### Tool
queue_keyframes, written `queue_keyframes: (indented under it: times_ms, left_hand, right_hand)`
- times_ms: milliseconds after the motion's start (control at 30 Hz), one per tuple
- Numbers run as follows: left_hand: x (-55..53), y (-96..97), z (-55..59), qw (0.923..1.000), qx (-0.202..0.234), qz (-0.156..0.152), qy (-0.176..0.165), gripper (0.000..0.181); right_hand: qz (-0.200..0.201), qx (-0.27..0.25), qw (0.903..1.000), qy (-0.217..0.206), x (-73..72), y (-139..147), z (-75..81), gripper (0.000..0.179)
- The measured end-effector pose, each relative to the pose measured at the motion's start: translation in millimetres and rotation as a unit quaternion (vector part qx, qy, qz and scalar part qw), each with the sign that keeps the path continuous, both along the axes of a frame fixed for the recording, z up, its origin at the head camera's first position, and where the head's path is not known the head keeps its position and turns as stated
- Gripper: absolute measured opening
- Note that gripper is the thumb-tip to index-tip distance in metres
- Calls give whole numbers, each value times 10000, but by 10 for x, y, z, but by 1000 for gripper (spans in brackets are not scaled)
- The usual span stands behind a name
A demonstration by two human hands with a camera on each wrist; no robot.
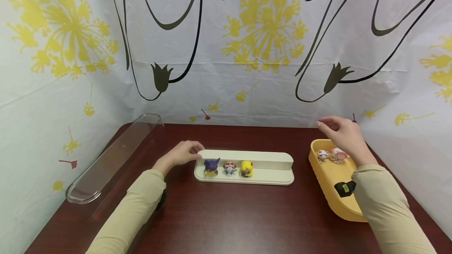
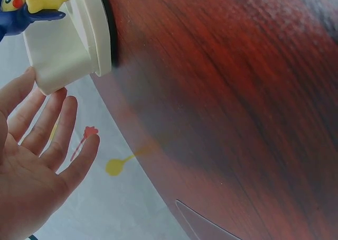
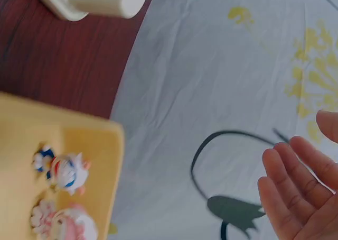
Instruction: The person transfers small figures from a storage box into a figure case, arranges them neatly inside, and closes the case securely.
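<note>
My left hand [image 1: 181, 153] holds the left end of a cream stepped display stand [image 1: 268, 175], with the thumb on the step's near side and fingertips behind it. Three small figurines line the lower tier: a dark blue one [image 1: 211, 166] with yellow at its base, a grey-and-white one [image 1: 229, 168] with a reddish top, and a yellow one [image 1: 246, 168]. Over the far end of a yellow tray [image 1: 330, 191], my right hand [image 1: 344, 134] is raised with nothing in it, its fingers relaxed. Inside lie a white-and-blue figurine [image 3: 66, 171] and a pink-and-white figurine [image 3: 71, 223].
A long clear plastic cover [image 1: 113, 158] with rounded ends lies slantwise on the left of the dark red wooden table [image 1: 226, 214]. White patterned cloth [image 1: 219, 101] hangs behind the table and along both sides.
</note>
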State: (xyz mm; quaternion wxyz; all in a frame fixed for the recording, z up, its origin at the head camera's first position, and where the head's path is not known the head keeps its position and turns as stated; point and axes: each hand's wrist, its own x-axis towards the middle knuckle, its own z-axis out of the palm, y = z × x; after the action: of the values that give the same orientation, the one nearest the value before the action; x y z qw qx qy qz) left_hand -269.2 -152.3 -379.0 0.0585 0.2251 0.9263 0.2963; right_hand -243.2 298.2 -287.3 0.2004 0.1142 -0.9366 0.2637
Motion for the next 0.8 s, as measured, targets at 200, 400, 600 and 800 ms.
queue_keyframes:
  times_ms: [200, 400, 600, 800]
  left_hand:
    - [-2, -7, -2, 10000, 12, -57, 30, 25]
    - [-3, -10, -10, 10000, 9, -18, 11, 24]
    - [2, -4, -7, 10000, -5, 9, 4, 24]
    - [-2, -4, -15, 10000, 17, 4, 29, 24]
  right_hand:
    - [-127, -315, 9994, -78, -49, 200, -89, 38]
    - [-38, -824, 9963, -253, -78, 329, -191, 37]
    - [664, -1985, 9759, -621, -205, 566, -411, 41]
    - [269, -1924, 9766, -920, -167, 580, -449, 50]
